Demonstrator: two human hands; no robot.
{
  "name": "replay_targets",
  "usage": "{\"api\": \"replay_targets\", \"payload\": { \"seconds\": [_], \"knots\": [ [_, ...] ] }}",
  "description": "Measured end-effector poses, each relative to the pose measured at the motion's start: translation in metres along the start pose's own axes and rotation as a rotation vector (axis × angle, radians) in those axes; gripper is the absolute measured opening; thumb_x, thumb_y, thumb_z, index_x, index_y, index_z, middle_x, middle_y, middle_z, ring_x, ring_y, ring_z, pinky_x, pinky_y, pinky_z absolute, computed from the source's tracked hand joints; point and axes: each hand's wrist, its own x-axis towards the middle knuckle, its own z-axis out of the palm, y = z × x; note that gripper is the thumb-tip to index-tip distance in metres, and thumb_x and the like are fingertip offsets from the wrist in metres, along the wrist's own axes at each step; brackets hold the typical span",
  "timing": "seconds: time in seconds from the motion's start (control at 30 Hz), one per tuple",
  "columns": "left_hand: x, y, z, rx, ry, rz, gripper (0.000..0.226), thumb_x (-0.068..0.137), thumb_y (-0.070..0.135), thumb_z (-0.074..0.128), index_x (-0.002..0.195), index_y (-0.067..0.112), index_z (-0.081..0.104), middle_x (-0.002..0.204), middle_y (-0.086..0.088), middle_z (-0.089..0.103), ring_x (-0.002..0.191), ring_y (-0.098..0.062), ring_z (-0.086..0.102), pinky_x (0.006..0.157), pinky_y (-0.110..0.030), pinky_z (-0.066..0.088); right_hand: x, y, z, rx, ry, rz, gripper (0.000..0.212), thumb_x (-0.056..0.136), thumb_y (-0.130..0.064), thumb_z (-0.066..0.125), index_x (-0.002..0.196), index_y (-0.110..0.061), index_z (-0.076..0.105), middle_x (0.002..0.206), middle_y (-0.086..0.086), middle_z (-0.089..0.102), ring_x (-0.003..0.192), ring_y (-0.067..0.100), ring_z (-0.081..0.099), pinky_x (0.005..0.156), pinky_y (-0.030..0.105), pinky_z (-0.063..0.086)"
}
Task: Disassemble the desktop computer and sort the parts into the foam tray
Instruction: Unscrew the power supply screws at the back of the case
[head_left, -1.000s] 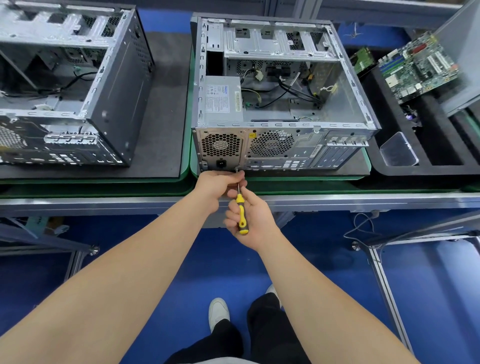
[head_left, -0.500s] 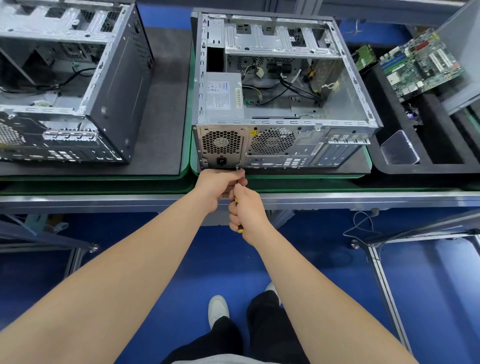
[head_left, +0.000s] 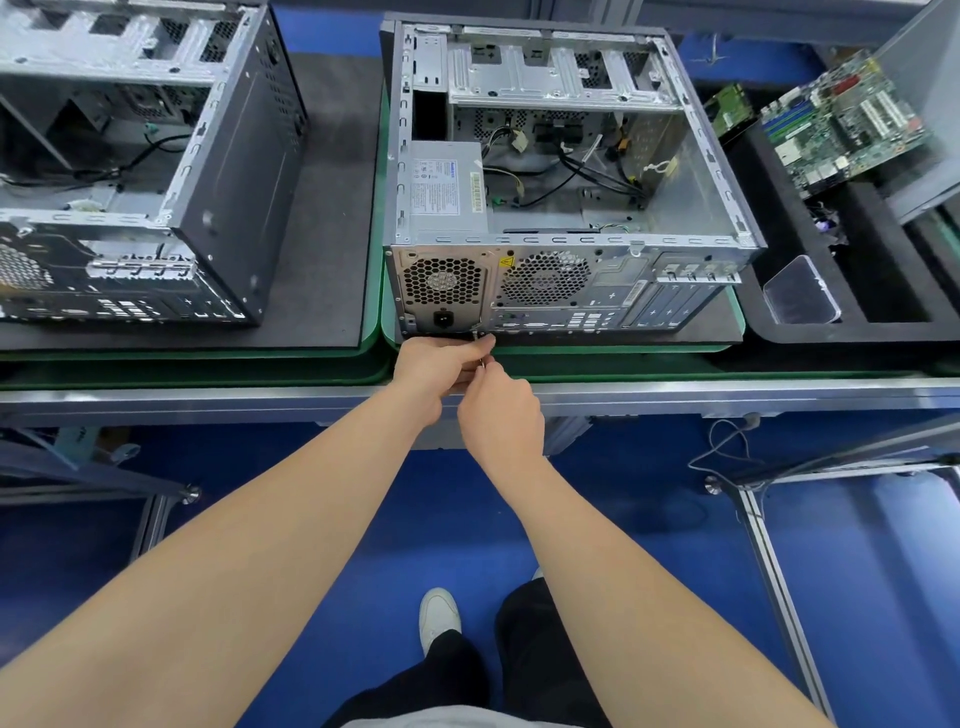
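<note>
The desktop computer case (head_left: 571, 244) lies on its side on a green mat (head_left: 571, 358) on the desk (head_left: 727, 395). Its open side faces up and its rear panel faces the person. A power supply (head_left: 447, 182) and loose cables sit inside.

At the panel's lower edge, just below the power socket, the thin shaft of a screwdriver (head_left: 478, 336) meets the case. The left hand (head_left: 436, 371) has its grip pinched together round that shaft near the tip. The right hand (head_left: 501, 410) touches it from behind, its grip clamped on the tool's handle, which the fist hides.

To the right is the black foam tray (head_left: 810, 332), which holds a motherboard (head_left: 841, 119) and a clear plastic box (head_left: 802, 299). A second open case (head_left: 156, 156) stands to the left.
</note>
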Motion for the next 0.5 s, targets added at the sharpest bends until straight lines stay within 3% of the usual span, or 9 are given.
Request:
{"api": "replay_targets", "payload": {
  "seconds": [0.1, 0.17, 0.23, 0.3, 0.37, 0.5],
  "knots": [
    [0.003, -0.003, 0.001, 0.031, 0.029, 0.036, 0.027, 0.081, 0.022, 0.087, 0.099, 0.005, 0.077, 0.087, -0.006, 0.080, 0.080, -0.019, 0.078, 0.062, -0.025, 0.059, 0.005, 0.003, -0.003, 0.120, -0.071, -0.003, 0.036, 0.113, -0.029, 0.033, 0.112, -0.009, 0.063, 0.096, 0.017, 0.070, 0.086, 0.036, 0.069, 0.064, 0.036, 0.044],
    [0.003, -0.003, 0.000, 0.040, 0.027, 0.054, 0.020, 0.083, 0.021, 0.085, 0.093, 0.006, 0.078, 0.084, -0.006, 0.080, 0.077, -0.019, 0.077, 0.060, -0.024, 0.057, 0.008, 0.009, -0.010, 0.407, -0.196, 0.055, 0.040, 0.109, -0.032, 0.034, 0.094, -0.011, 0.063, 0.075, 0.015, 0.068, 0.060, 0.031, 0.069, 0.049, 0.034, 0.050],
    [0.005, -0.003, -0.001, 0.053, -0.007, 0.072, 0.020, 0.085, 0.022, 0.083, 0.089, 0.004, 0.078, 0.082, -0.008, 0.079, 0.073, -0.023, 0.073, 0.068, -0.027, 0.058, 0.011, 0.016, -0.017, 0.720, -0.358, 0.178, 0.041, 0.104, -0.037, 0.039, 0.086, -0.012, 0.065, 0.061, 0.012, 0.063, 0.044, 0.025, 0.059, 0.043, 0.032, 0.050],
    [0.006, -0.003, -0.001, 0.043, -0.036, 0.074, 0.024, 0.085, 0.023, 0.083, 0.090, 0.000, 0.077, 0.081, -0.011, 0.078, 0.069, -0.026, 0.070, 0.077, -0.031, 0.058, 0.012, 0.023, -0.023, 0.994, -0.512, 0.286, 0.043, 0.105, -0.044, 0.047, 0.083, -0.015, 0.070, 0.059, 0.009, 0.058, 0.044, 0.022, 0.053, 0.045, 0.029, 0.047],
    [0.008, -0.004, -0.001, 0.029, -0.015, 0.054, 0.028, 0.083, 0.025, 0.085, 0.095, 0.000, 0.078, 0.086, -0.012, 0.079, 0.079, -0.025, 0.073, 0.086, -0.032, 0.055, 0.012, 0.029, -0.024, 1.213, -0.628, 0.366, 0.045, 0.106, -0.051, 0.052, 0.086, -0.017, 0.075, 0.058, 0.007, 0.052, 0.047, 0.021, 0.049, 0.047, 0.029, 0.045],
    [0.008, -0.004, -0.001, -0.001, -0.040, 0.041, 0.027, 0.084, 0.023, 0.083, 0.097, 0.000, 0.077, 0.091, -0.012, 0.079, 0.083, -0.023, 0.075, 0.085, -0.032, 0.056, 0.003, 0.034, -0.019, 1.618, -0.785, 0.521, 0.037, 0.104, -0.050, 0.058, 0.095, -0.018, 0.075, 0.060, -0.001, 0.036, 0.051, 0.014, 0.036, 0.047, 0.027, 0.038]
  ]
}}
